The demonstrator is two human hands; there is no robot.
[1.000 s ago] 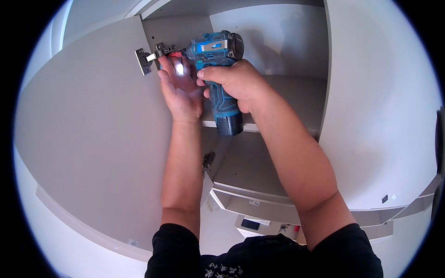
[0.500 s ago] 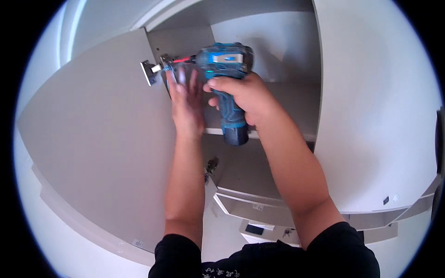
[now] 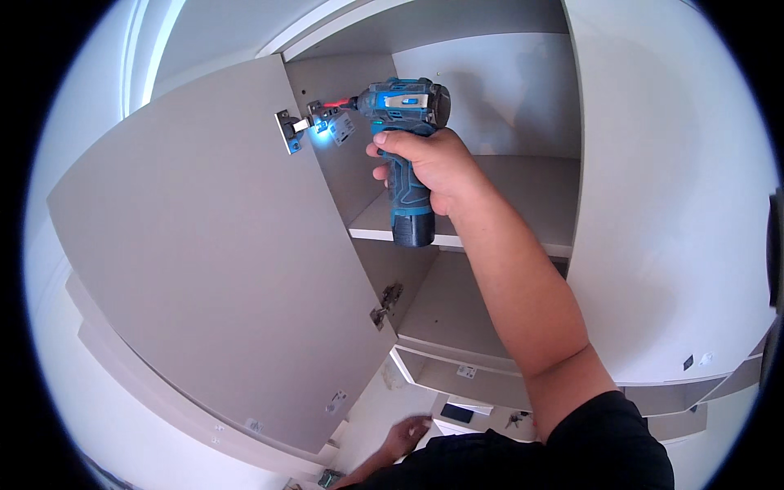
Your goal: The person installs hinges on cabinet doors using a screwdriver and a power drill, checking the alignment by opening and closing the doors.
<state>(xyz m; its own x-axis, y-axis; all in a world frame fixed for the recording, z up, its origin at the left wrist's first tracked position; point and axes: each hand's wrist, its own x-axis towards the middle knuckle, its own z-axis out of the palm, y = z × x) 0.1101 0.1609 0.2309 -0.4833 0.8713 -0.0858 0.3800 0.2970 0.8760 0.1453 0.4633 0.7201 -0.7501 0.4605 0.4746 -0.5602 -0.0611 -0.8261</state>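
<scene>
My right hand (image 3: pixel 433 163) is wrapped round the grip of a blue and black cordless driver (image 3: pixel 404 159). Its red bit (image 3: pixel 336 104) points left, with the tip at the upper hinge (image 3: pixel 318 114) on the cabinet's side wall. The hinge's cup plate (image 3: pixel 288 132) sits at the edge of the grey cabinet door (image 3: pixel 204 253), which stands swung out on the left. A bluish light from the driver falls on the hinge. Low in the view, my left hand (image 3: pixel 406 437) hangs below the door, away from the hinge, its fingers loosely bent and nothing visible in them.
A second hinge (image 3: pixel 388 304) joins the door lower down. A shelf (image 3: pixel 457 238) crosses the cabinet. To the right stands a pale panel (image 3: pixel 653 204). Below lie a dark flat phone-like object (image 3: pixel 457 412) and keys (image 3: pixel 516 420) on a white surface.
My left hand has left the hinge and dropped to the bottom of the view. The driver's bit stays at the hinge. The whole scene has shifted slightly to the right.
</scene>
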